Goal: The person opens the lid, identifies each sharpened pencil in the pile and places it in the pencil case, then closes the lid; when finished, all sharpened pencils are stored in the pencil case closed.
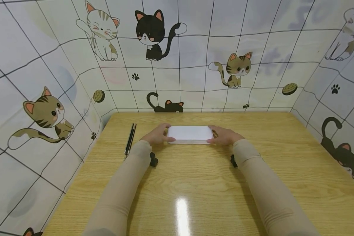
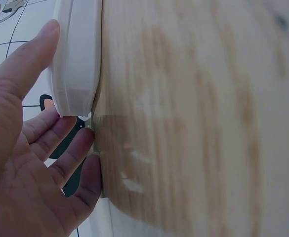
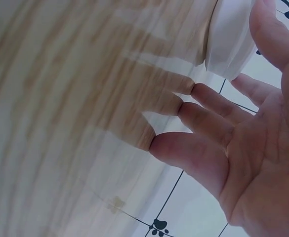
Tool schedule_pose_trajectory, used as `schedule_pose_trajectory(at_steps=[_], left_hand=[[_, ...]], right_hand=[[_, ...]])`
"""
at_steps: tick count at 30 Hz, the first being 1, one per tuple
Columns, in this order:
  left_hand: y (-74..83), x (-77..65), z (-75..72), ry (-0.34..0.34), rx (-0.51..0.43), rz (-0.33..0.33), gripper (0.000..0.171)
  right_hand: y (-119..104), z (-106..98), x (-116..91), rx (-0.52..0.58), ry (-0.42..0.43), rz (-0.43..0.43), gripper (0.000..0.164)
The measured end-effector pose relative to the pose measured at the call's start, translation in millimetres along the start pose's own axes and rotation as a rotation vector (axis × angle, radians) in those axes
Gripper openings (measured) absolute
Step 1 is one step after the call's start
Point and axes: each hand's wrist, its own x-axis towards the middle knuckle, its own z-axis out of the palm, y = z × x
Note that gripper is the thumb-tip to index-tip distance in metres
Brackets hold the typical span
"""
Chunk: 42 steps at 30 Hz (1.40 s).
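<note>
A flat white box [image 1: 190, 133] with rounded corners lies on the wooden table, its long side facing me. At its left end my left hand [image 1: 158, 134] grips it, thumb on the near edge and fingers toward the far side. My right hand [image 1: 223, 135] holds the opposite end in the same way. In the left wrist view, the thumb touches the box [image 2: 76, 54] while the lower fingers curl beside its end. The right wrist view has the thumb against the box [image 3: 229, 42], with several fingertips resting on the tabletop.
Two thin dark sticks [image 1: 130, 139], perhaps pens or pencils, lie side by side left of my left hand. The wooden table [image 1: 191, 177] meets a cat-patterned wall covering [image 1: 194, 78] at the back and sides. Small black wrist devices [image 1: 154, 160] hang under the sleeves.
</note>
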Motion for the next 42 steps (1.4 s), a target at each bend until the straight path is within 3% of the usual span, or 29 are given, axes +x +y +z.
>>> schedule_pose_trajectory(at_steps=[26,42], left_hand=[[-4.6,4.8,3.1,0.014,0.023,0.014,0.087],[-2.5,2.6,3.2,0.025,0.098,0.029,0.088]], right_hand=[[-2.6,0.0,-1.4,0.020,0.008,0.014,0.091],[-2.6,1.9,-0.7,0.020,0.045,0.024,0.092]])
